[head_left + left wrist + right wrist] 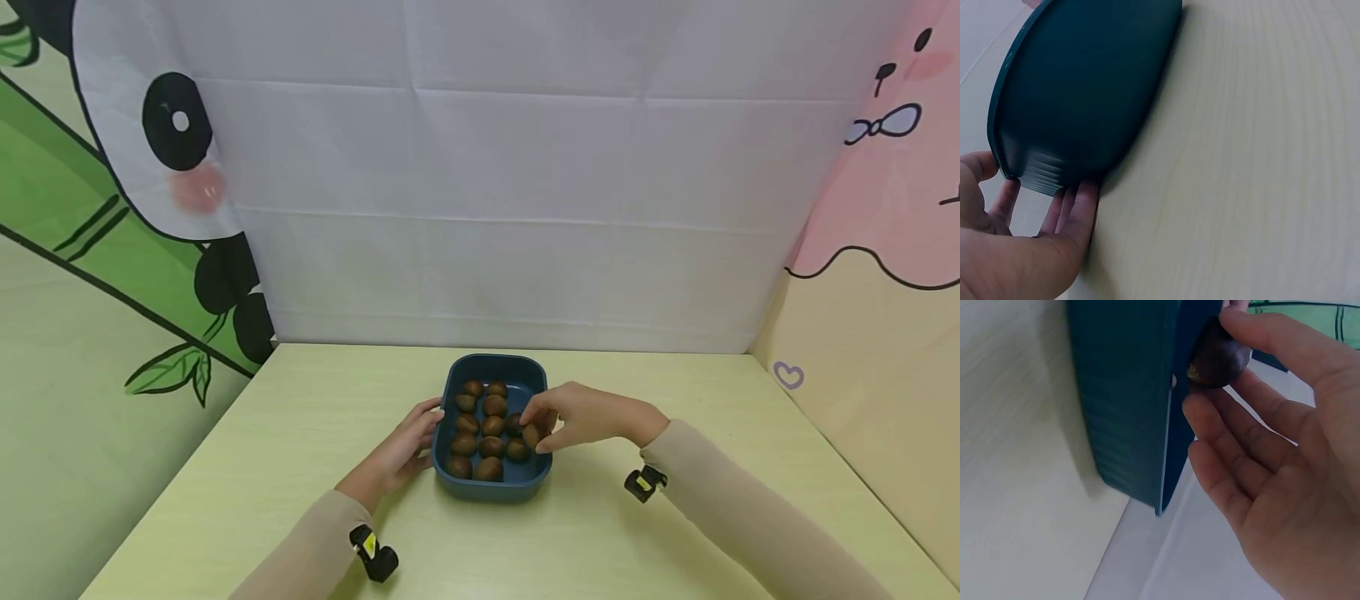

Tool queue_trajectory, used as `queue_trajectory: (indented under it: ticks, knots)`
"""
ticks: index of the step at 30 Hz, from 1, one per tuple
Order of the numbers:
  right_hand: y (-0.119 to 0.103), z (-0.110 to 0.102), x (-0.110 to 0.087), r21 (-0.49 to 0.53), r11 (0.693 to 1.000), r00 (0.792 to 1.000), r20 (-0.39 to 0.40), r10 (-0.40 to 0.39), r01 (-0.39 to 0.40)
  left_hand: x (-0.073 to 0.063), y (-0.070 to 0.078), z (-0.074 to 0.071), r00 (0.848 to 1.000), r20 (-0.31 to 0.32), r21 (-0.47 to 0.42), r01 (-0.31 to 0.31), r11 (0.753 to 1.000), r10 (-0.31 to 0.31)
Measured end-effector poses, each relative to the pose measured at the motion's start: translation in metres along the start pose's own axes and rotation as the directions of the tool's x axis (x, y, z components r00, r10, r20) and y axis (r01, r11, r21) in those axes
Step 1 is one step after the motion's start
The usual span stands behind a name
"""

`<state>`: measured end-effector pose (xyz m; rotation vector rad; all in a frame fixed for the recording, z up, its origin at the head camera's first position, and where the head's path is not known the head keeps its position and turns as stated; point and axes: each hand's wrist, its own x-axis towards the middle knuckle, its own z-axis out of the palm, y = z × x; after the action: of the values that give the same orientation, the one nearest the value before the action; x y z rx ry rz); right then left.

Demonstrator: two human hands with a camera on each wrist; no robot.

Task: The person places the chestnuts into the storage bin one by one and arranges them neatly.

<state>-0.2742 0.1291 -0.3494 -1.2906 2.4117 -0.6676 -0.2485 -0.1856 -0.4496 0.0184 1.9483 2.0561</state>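
A dark blue rectangular tub (491,492) stands on the table with several brown chestnuts (493,406) lying in loose rows inside. My right hand (592,417) is over the tub's right side, pinching one chestnut (1219,356) between thumb and fingertips. In the right wrist view this chestnut is dark and glossy with a paler patch, just at the rim. My left hand (405,450) rests against the tub's left outer wall. The left wrist view shows its fingers (1082,209) touching the ribbed end of that wall, one digit near the rim.
The pale wooden table (637,533) spreads around the tub. A white cloth backdrop (487,167) hangs behind it, with a printed green cartoon panel (90,208) at left and a pink one (885,200) at right. A small black camera sits on each wrist.
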Motion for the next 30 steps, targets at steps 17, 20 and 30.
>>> queue_trajectory:
  ticks: [17,20,30]
  knots:
    - [-0.013,0.03,0.033,-0.054,0.997,0.986,0.153,0.067,-0.06,-0.002,0.001,0.001,1.0,-0.009,0.005,0.004,1.0,-0.004]
    - [-0.014,0.034,0.035,-0.08,0.994,0.984,0.16,0.081,-0.069,-0.002,0.002,0.001,1.0,-0.01,0.006,0.002,1.0,-0.002]
    - [-0.012,0.039,0.037,-0.054,0.996,0.989,0.131,0.075,-0.068,-0.005,0.005,0.003,1.0,-0.022,0.009,0.01,1.0,-0.01]
